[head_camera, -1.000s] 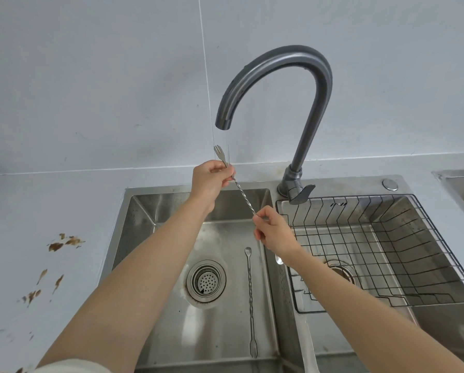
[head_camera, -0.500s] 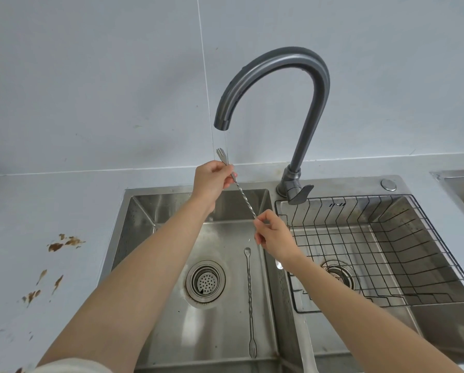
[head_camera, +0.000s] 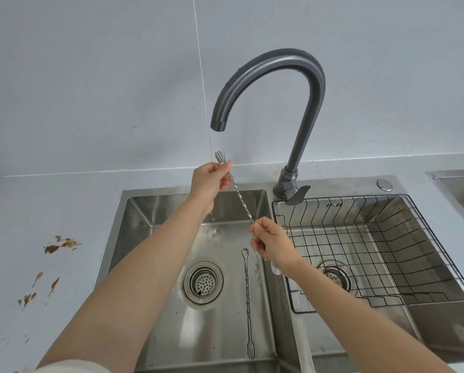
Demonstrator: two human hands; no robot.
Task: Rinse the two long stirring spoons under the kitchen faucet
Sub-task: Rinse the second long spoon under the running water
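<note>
Left hand and right hand each pinch one end of a stirring spoon, slanting it under the faucet stream so water runs along it, while the second spoon waits in the sink basin.

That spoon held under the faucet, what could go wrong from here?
1. The held spoon is pinched only by fingertips of the left hand and right hand; wet, that grip may slip and drop it into the sink.
2. Its fork end points up near the faucet; water could splash onto the counter.
3. The second spoon lies on the sink floor, not yet rinsed, and might be forgotten.
</note>
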